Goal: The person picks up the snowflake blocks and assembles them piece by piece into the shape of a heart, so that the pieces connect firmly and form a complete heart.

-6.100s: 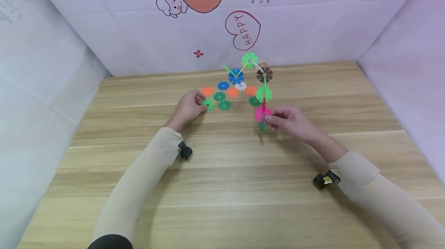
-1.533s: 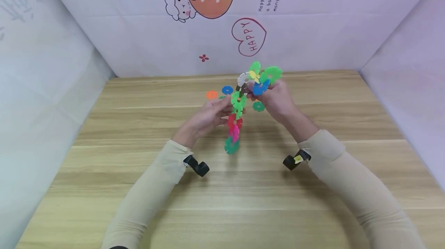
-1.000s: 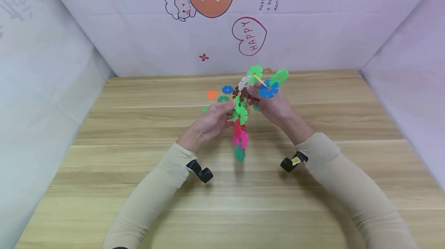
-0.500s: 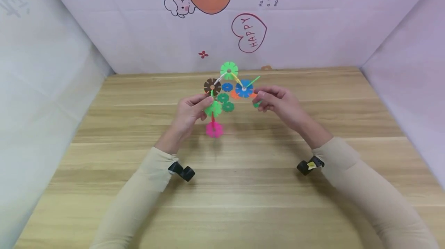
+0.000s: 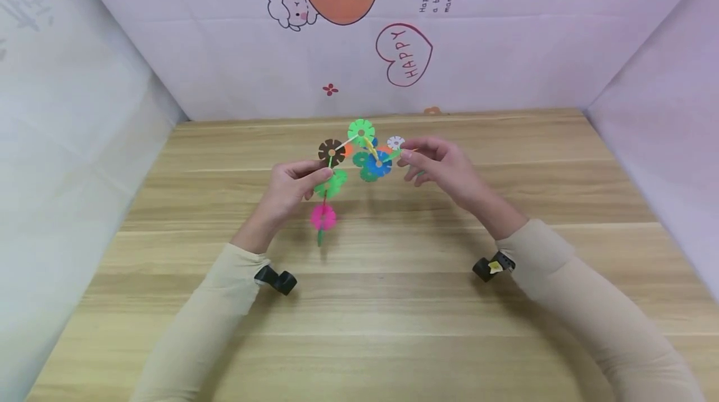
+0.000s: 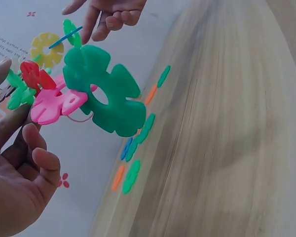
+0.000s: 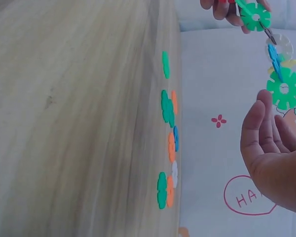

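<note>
My left hand [image 5: 286, 190] pinches a chain of notched plastic snowflake discs at the light green discs [image 5: 337, 182], just below the brown disc [image 5: 324, 149]. Under the fingers hang a red disc, a pink disc [image 5: 330, 217] and a dark green end disc [image 6: 123, 81]. Beyond the brown disc, the chain arches over a white disc, a light green disc [image 5: 354, 129], a yellow one and a blue disc [image 5: 386, 168]. A light green end disc [image 5: 393, 155] reaches the fingertips of my right hand [image 5: 449, 171], whose fingers are loosely bent, not curled round it.
Loose discs lie on the wooden table [image 5: 382, 314] behind the chain: several dark green [image 7: 161, 192], orange [image 7: 171, 146], a blue one [image 7: 176, 138] and a white one [image 5: 391, 141]. A printed white cloth wall [image 5: 224, 65] rises at the table's back edge.
The chain has swung round and moved left in my left hand, its blue end now dipping lower. My right hand has left the brown and white discs and come to the light green end disc.
</note>
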